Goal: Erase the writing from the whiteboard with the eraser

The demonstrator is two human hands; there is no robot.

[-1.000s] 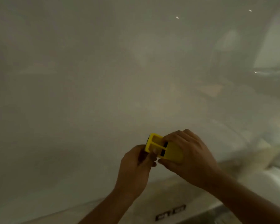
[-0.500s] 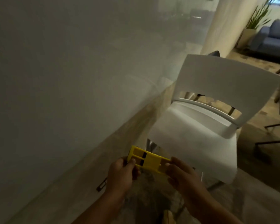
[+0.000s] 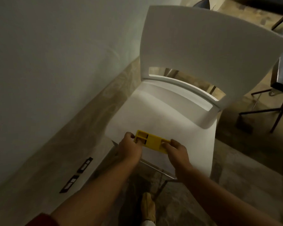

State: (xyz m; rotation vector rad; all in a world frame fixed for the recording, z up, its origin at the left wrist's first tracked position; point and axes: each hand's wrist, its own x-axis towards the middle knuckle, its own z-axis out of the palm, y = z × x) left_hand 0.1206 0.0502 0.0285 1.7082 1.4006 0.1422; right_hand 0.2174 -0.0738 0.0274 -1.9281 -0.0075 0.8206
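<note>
One eraser (image 3: 151, 143), one chair (image 3: 170, 111), two hands.

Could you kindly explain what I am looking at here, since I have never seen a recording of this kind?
There is no machine: a person wears a camera on the head, looking down at their own bare hands. The left hand and right hand each have a grip on one end of a yellow eraser, held above the seat of a white chair. The pale whiteboard runs along the left; no writing shows on this part. One shoe shows on the floor below.
</note>
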